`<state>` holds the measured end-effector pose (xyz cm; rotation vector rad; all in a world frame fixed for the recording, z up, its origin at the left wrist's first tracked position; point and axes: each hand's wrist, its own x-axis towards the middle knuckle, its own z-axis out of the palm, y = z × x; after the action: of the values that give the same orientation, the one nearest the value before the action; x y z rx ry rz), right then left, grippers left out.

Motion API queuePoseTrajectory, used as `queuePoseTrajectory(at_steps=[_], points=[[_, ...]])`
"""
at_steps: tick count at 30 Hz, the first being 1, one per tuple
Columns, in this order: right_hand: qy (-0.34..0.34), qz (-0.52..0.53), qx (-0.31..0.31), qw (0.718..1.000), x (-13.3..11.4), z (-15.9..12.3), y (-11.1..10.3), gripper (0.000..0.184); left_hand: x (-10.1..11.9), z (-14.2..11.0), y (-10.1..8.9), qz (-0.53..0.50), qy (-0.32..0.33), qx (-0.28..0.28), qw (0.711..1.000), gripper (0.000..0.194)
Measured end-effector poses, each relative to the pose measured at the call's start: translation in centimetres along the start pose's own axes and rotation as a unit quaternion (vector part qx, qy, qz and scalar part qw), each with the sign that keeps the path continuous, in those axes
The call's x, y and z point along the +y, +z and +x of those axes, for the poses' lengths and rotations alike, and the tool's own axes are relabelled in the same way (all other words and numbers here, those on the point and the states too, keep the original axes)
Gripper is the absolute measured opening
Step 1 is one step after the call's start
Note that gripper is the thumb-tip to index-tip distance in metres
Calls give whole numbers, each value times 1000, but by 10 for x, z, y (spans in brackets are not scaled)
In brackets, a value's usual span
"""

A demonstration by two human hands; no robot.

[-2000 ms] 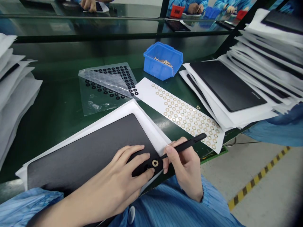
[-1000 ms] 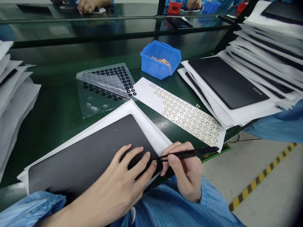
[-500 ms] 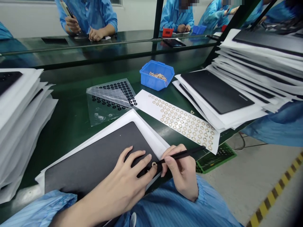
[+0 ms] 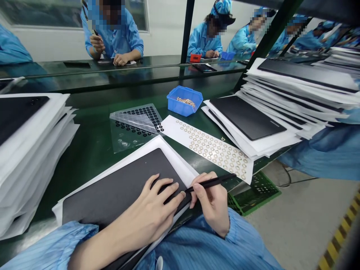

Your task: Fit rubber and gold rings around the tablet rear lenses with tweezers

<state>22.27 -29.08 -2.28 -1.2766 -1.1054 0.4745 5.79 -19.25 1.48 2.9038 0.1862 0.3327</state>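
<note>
Two hands on a matte black panel (image 4: pixel 118 183) over a white sheet (image 4: pixel 180 168), near the worktop's (image 4: pixel 84 157) front edge: left hand (image 4: pixel 146 215) resting, fingers spreading apart; right hand (image 4: pixel 209 200) clamping black tweezers (image 4: pixel 212 182) between fingers, tips meeting the panel's corner.

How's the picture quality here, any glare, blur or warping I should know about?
Head view: the wide lens bows the white paper stack, the glossy dark shelf shows glare, the lower right corner darkens, and the left hand and right hand look sharp.
</note>
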Motion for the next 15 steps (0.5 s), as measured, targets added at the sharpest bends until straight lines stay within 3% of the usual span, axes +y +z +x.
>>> queuePoseTrajectory(at_steps=[10, 15], points=[[-10, 6, -26, 1000, -3, 4, -4, 12, -5, 3, -1, -53, -25, 55, 997, 21], [12, 69, -27, 997, -3, 0, -1, 13, -8, 4, 0, -48, -23, 36, 998, 23]])
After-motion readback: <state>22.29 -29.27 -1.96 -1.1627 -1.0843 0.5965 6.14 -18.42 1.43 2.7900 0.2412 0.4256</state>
